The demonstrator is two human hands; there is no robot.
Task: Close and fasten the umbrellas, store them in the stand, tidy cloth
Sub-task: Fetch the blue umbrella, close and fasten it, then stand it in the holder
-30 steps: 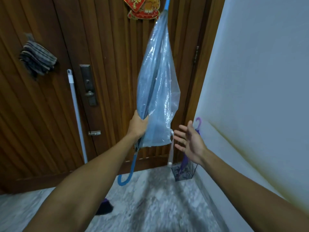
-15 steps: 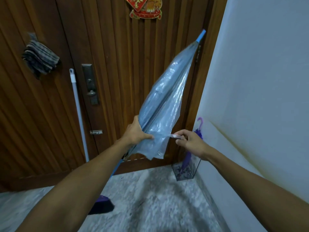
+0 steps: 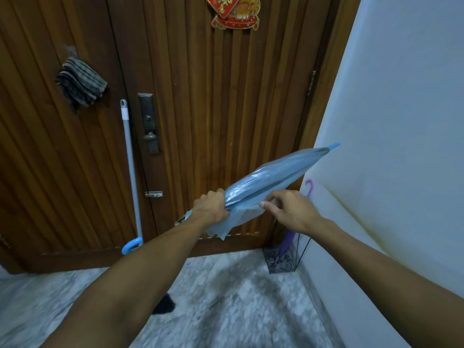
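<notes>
At the doorway, wooden door (image 3: 226,109) ahead, white wall (image 3: 401,96) on the right, marble floor (image 3: 238,297) below. From my remote seat I log: blue umbrella (image 3: 271,174) is folded and held across the frame, tip slanting up-right toward the wall; half a second ago it pointed much steeper, a second ago nearly straight up. So it has been swung down toward level, and the loose canopy now lies gathered tighter. Umbrella stand (image 3: 282,259) sits in the corner with a purple umbrella (image 3: 288,239) already in it. Striped cloth (image 3: 80,84) hangs on the door, untouched. Mop pole (image 3: 130,159) leans by the lock. Left hand (image 3: 212,209), fingers clamped round the bunched canopy near the handle end. Right hand (image 3: 288,209), fingertips pinched together on what I judge to be the fastening strap, which a second ago hung free while the hand was open. My read: wrapping and fastening comes next, storing after
</notes>
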